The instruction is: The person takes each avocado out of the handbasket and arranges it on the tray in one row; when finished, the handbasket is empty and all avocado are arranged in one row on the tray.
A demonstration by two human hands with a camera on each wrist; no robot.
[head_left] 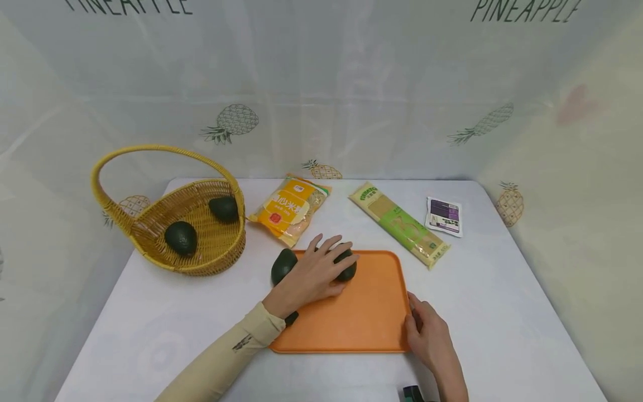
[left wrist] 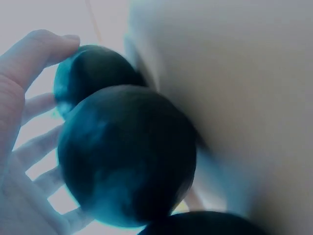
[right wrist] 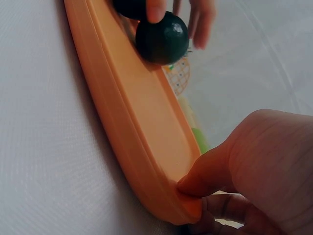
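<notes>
My left hand [head_left: 313,273] reaches across an orange tray [head_left: 372,312], thumb and fingers around a dark green avocado [head_left: 346,268] near its far rim. In the right wrist view, the thumb rests on this avocado [right wrist: 162,38]. A second avocado [head_left: 283,266] sits at the tray's far left corner, and another [head_left: 291,318] shows partly beneath the left wrist. The left wrist view shows a nearer avocado [left wrist: 127,156] beside the fingers. My right hand [head_left: 429,335] grips the tray's right edge, its thumb over the rim in the right wrist view.
A yellow wicker basket [head_left: 216,262] with a tall handle stands at the left, two avocados [head_left: 181,238] inside. Behind the tray lie a yellow grain bag [head_left: 291,209], a long green noodle packet [head_left: 399,223] and a small purple-and-white sachet [head_left: 444,216].
</notes>
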